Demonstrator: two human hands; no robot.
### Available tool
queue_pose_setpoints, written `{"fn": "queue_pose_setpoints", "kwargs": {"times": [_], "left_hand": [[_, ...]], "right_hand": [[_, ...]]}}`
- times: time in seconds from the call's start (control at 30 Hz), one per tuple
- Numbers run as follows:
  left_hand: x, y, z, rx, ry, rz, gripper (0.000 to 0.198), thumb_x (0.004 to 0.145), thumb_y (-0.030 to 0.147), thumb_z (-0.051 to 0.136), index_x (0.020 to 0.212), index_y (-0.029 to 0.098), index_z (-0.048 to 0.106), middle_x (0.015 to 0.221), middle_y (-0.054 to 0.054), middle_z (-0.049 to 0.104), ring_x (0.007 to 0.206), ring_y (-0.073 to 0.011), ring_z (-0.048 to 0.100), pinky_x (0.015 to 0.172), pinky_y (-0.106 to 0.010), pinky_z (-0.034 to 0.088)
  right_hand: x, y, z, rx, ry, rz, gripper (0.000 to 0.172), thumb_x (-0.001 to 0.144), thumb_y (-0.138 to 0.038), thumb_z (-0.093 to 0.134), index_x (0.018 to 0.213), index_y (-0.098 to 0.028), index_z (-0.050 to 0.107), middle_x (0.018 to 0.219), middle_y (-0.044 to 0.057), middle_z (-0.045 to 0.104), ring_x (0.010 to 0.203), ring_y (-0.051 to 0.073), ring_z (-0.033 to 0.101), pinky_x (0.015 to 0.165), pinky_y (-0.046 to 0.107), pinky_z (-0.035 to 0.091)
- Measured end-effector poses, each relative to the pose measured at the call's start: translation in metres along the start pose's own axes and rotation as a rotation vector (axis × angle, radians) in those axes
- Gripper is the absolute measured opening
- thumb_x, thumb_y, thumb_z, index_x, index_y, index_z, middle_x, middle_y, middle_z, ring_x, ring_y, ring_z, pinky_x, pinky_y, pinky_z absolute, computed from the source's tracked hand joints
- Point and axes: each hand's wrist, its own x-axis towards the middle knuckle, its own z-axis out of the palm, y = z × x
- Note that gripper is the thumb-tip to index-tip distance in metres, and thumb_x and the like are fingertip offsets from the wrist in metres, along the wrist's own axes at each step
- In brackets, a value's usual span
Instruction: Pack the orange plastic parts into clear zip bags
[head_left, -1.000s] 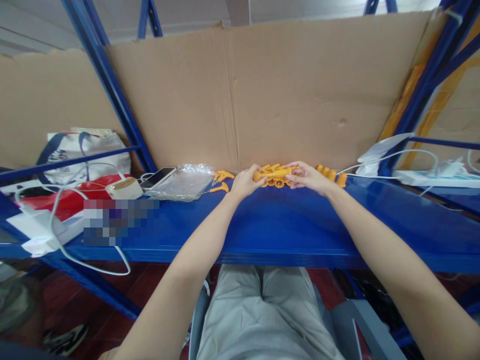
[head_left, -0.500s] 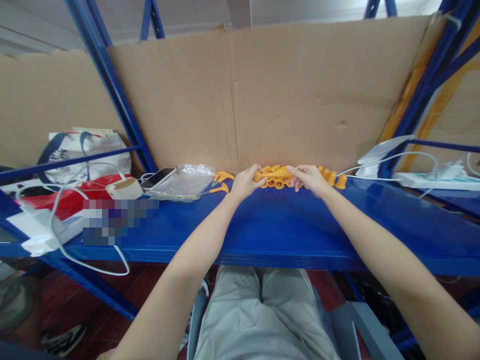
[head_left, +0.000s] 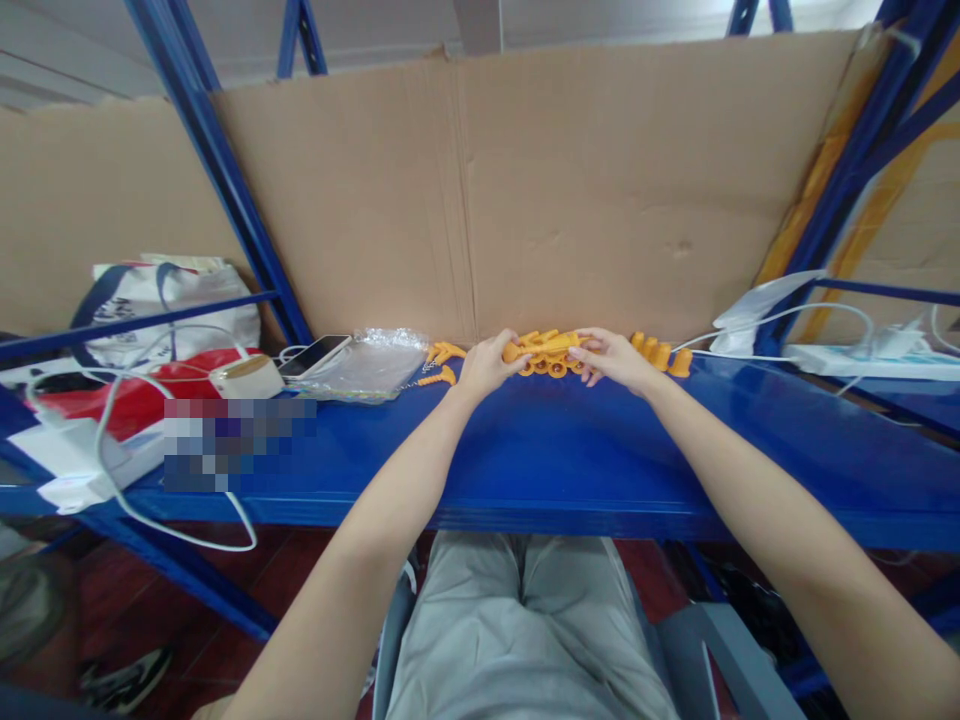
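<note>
Near the back of the blue shelf I hold a slim yellow plastic piece [head_left: 549, 346] level between both hands. My left hand [head_left: 486, 364] is closed on its rounded left end. At the other end, the thumb and fingers of my right hand [head_left: 616, 360] pinch it. Several yellow plastic pieces with round open ends [head_left: 556, 368] lie in a row just behind and below it. More yellow flared pieces [head_left: 660, 354] stick out beyond my right hand. Left of my left hand lie yellow T-shaped handles [head_left: 442, 376] with what look like thin spiral or chain parts.
A clear plastic bag [head_left: 367, 366] and a phone [head_left: 318, 356] lie to the left. Farther left are white cables, a power strip [head_left: 75, 462] and a cloth bag [head_left: 180, 310]. Cardboard [head_left: 600, 190] walls the back. Another power strip [head_left: 870, 362] is on the right.
My right fingers have shifted slightly on the held yellow piece, and more of it shows between my hands. My left hand stays almost in place.
</note>
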Motion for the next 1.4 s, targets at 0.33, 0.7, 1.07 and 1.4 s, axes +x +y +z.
{"fn": "queue_pose_setpoints", "kwargs": {"times": [0.33,0.7,1.07,1.4], "left_hand": [[0.0,0.008,-0.003,-0.039,0.029,0.057,0.023,0.083,0.038,0.062,0.1,0.022,0.059,0.094,-0.004,0.07,0.085,-0.0183,0.064,0.072,-0.025,0.045],[0.001,0.006,0.0,-0.036,0.053,0.047,0.025,0.082,0.04,0.063,0.097,0.022,0.06,0.087,-0.002,0.07,0.077,-0.0159,0.064,0.067,-0.023,0.044],[0.001,0.002,0.0,-0.03,0.078,0.027,0.023,0.081,0.039,0.064,0.095,0.021,0.06,0.081,-0.001,0.069,0.074,-0.0158,0.063,0.064,-0.023,0.042],[0.0,0.005,0.001,-0.018,0.086,0.059,0.023,0.081,0.038,0.065,0.095,0.022,0.06,0.089,-0.002,0.071,0.079,-0.0168,0.065,0.066,-0.023,0.044]], "right_hand": [[-0.002,0.001,-0.002,-0.024,0.045,-0.131,0.046,0.07,-0.062,0.068,0.06,-0.019,0.055,0.05,-0.001,0.056,0.04,0.009,0.05,0.04,0.021,0.041],[-0.003,-0.006,0.006,0.023,0.113,0.038,0.045,0.083,-0.049,0.064,0.052,-0.017,0.051,0.044,-0.001,0.053,0.032,0.005,0.043,0.033,0.018,0.03],[-0.001,-0.002,-0.003,0.096,-0.002,-0.16,0.03,0.07,-0.03,0.076,0.095,-0.021,0.061,0.058,-0.007,0.063,0.042,0.009,0.055,0.04,0.019,0.042],[-0.006,-0.008,-0.001,0.082,0.002,-0.09,0.036,0.073,-0.051,0.073,0.072,-0.017,0.059,0.05,0.0,0.062,0.036,0.008,0.052,0.035,0.018,0.035]]}}
